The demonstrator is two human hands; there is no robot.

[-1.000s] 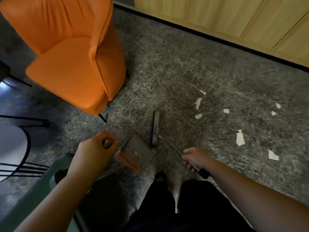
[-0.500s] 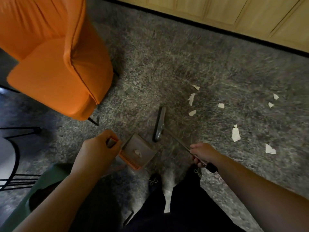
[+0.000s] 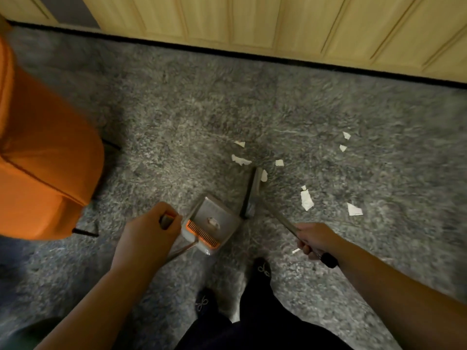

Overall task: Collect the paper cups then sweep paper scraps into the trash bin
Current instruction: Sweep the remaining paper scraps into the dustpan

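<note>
Our left hand (image 3: pixel 147 229) gripped the upright handle of the dustpan (image 3: pixel 214 223), fingers curled round it; the pan sat on the shaggy grey carpet (image 3: pixel 177 109) just ahead of that hand, one scrap already inside. Our right hand (image 3: pixel 313 239) was closed round the broom handle (image 3: pixel 280 219), and the broom head (image 3: pixel 251 195) rested on the pile between the two hands, ahead of them. Paper scraps (image 3: pixel 306 200) lay scattered ahead of and beyond the right hand, one touching the far end of the head. No cups or bin were clearly in view.

Risks, as we judged them: the deep pile could snag the light scraps, so a stroke might ride over them or flick them further apart. The pan lip might not sit flush on the fibres, letting pieces slide under. A small scrap just by the right hand, behind the head, could be missed. Tilting the pan could spill its scrap.
</note>
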